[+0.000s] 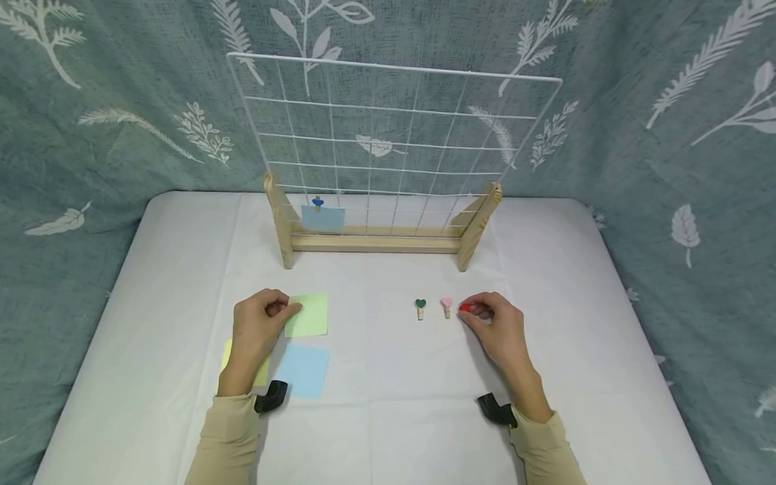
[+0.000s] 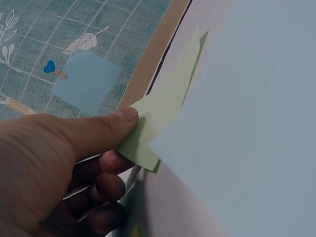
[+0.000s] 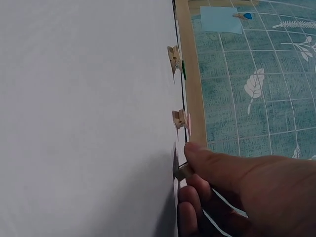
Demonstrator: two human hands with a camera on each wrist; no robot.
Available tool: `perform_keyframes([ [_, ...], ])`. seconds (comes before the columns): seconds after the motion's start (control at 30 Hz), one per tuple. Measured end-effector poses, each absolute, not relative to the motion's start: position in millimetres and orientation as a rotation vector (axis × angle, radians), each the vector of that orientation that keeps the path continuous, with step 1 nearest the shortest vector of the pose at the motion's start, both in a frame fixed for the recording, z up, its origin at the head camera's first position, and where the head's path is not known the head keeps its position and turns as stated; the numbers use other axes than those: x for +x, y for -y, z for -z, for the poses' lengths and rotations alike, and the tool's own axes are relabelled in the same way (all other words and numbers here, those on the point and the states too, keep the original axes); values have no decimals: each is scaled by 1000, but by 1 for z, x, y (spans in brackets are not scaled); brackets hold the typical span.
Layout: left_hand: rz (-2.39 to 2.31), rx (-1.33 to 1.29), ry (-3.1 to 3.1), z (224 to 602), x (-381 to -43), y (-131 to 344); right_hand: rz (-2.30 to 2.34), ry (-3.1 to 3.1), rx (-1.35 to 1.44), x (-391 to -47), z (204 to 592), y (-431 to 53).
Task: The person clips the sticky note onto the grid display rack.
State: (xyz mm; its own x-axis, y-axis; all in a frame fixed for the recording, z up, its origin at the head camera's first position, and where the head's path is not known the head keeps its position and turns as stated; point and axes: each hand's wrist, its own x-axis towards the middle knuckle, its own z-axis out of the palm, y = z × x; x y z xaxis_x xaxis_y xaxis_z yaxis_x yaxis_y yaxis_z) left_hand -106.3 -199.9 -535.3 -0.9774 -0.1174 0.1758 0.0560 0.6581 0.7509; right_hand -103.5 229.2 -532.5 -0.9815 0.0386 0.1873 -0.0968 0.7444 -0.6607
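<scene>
In my left hand (image 1: 257, 325), thumb and finger pinch the left edge of a green sticky note (image 1: 310, 315); the left wrist view shows the note (image 2: 168, 98) bent and partly raised. Below it lie a blue sticky note (image 1: 304, 372) and a yellow one (image 1: 262, 374), the latter partly hidden by the left wrist. My right hand (image 1: 498, 327) pinches a small clothespin with a red top (image 1: 465, 308); its wooden end (image 3: 183, 171) shows in the right wrist view. Left of it lie a pink heart clothespin (image 1: 446, 306) and a green heart clothespin (image 1: 421, 308).
Behind the hands stands a white wire grid (image 1: 400, 145) in a wooden stand (image 1: 376, 244). A blue note (image 1: 324, 220) hangs at its lower left from a blue heart clothespin (image 1: 318, 201). A white cloth (image 1: 376, 438) covers the table; a patterned curtain (image 1: 151, 54) surrounds it.
</scene>
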Motion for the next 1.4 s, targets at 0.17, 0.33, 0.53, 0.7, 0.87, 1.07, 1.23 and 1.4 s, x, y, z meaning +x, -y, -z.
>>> perform_keyframes([
  [0.17,1203,17,2663,536,-108,200,-1113,2734,40,-102,529,-229],
  [0.33,1213,13,2660,537,-107,201,-1185,2642,38,-102,528,-227],
  [0.53,1273,4,2646,535,-108,201,-1307,2530,30,-102,525,-226],
  [0.7,1330,-17,2634,534,-107,201,-1367,2507,-18,-100,521,-226],
  [0.87,1389,-22,2608,534,-106,200,-1420,2487,-64,-98,517,-226],
  [1.07,1418,-34,2540,533,-107,195,-1544,2430,1,-98,508,-221],
  [1.23,1420,-25,2502,531,-107,194,-1600,2419,111,-96,494,-214],
  [1.4,1426,-5,2484,528,-106,195,-1549,2431,170,-100,499,-214],
])
